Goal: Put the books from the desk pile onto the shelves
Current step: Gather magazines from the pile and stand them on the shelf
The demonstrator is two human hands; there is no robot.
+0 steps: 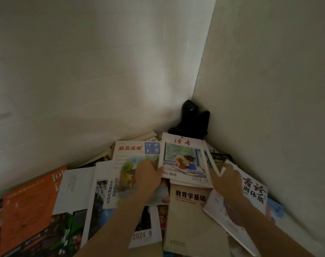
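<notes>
A loose pile of books and magazines covers the desk in a wall corner. On top lies a small stack of white magazines [184,160] with a red title and a picture of two figures at a window. My left hand [148,176] grips this stack at its lower left corner. My right hand [225,178] holds its lower right edge. Below the stack lies a beige textbook [187,219]. A magazine with a flower picture [128,164] sits under my left hand. An orange book [28,206] lies at the left.
White walls meet in a corner behind the pile. A black object [192,119] stands in that corner, just beyond the magazines. A white book with large black characters [254,191] lies under my right wrist, against the right wall. No shelf is in view.
</notes>
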